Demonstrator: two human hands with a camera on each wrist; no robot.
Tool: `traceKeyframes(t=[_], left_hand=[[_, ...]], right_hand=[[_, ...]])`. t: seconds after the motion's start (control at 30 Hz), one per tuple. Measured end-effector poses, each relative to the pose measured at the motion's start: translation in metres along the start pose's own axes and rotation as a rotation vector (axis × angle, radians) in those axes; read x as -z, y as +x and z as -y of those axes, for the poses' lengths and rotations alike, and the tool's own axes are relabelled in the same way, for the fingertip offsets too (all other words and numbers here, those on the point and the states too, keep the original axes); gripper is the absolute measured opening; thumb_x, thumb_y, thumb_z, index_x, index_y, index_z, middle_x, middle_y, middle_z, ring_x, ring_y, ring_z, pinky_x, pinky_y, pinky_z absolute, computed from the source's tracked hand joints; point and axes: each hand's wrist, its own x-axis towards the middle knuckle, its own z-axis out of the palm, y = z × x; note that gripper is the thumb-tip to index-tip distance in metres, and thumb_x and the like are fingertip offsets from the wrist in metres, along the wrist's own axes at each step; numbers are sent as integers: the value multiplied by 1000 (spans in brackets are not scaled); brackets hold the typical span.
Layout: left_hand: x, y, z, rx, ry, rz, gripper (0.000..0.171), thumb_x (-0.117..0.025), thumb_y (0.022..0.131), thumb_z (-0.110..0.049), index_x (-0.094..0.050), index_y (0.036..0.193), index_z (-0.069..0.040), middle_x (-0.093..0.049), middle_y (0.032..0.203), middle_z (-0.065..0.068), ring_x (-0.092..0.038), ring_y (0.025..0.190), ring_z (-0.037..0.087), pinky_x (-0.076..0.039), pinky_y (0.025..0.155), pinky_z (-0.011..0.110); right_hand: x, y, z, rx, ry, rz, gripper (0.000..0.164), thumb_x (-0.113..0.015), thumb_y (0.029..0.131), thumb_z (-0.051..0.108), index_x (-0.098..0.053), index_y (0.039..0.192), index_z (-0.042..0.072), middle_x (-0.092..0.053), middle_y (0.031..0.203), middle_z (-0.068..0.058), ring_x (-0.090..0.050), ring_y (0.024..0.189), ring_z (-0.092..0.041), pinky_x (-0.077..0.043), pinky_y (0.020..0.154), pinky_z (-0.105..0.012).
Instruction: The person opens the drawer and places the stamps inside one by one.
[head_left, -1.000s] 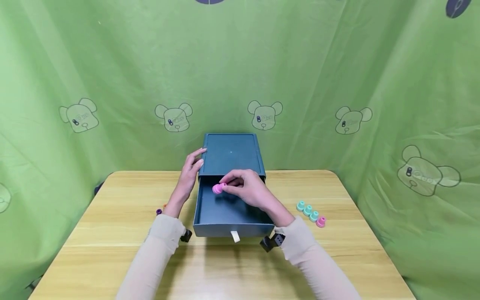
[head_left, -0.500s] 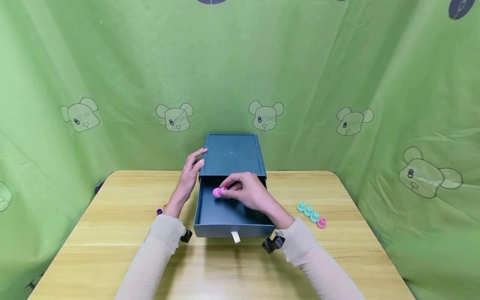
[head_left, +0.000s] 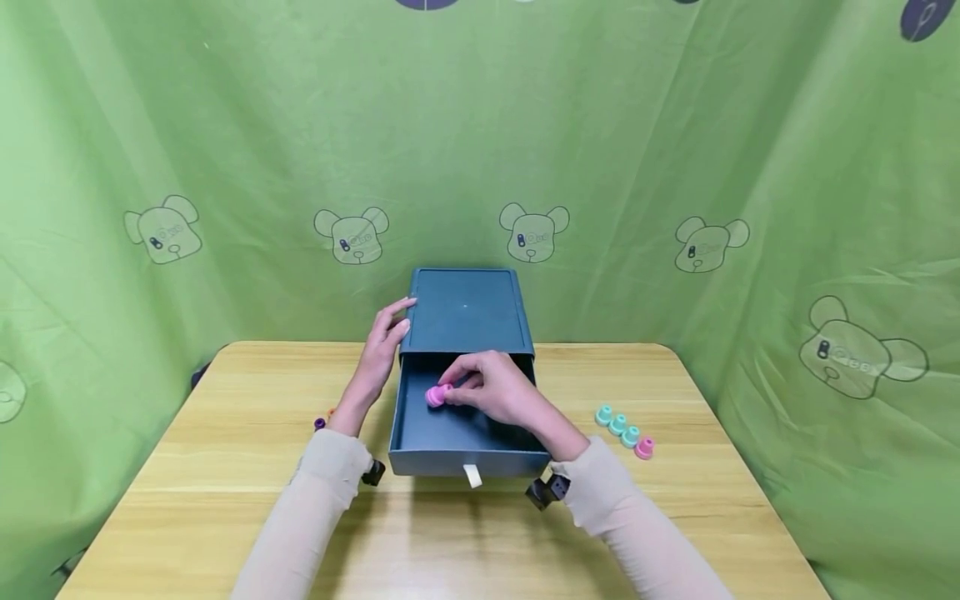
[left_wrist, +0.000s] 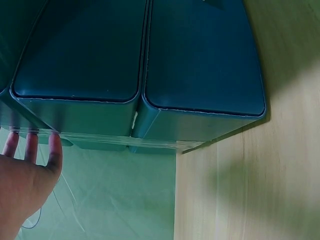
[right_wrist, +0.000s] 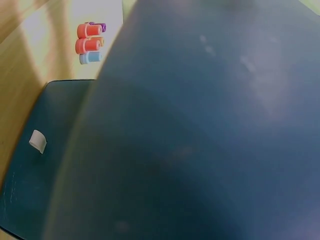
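A dark blue drawer box stands on the table with its upper drawer pulled out toward me. My right hand is inside the drawer space and pinches a small pink stepped peg between thumb and fingertips, low over the drawer floor. The peg is tilted sideways. My left hand rests against the box's left side, fingers extended to its top edge. In the left wrist view, the fingertips of the left hand touch the box wall. The right hand is hidden in the right wrist view by the drawer.
Right of the box, several turquoise pegs and one pink peg stand in a row. Red pegs, a blue peg and purple and orange ones lie left of it, mostly hidden by my forearm. A white pull tab hangs from the drawer front.
My right hand has moved down a little with the pink peg, closer to the drawer floor. The left hand keeps its place on the box.
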Motion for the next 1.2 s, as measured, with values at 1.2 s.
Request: traceKeyframes(t=[1.2], left_hand=[[-2,-10,-34,41,-1,15,48,-45,109,-18,-45,154,-4,-32,161,22,-40,138,37,-32,117,54]], right_hand=[[20,-16,5,83,-34,-54,20,-74,96,15,-77,115,9,-76,114,-4,-72,92,-10,-59,84,-29]])
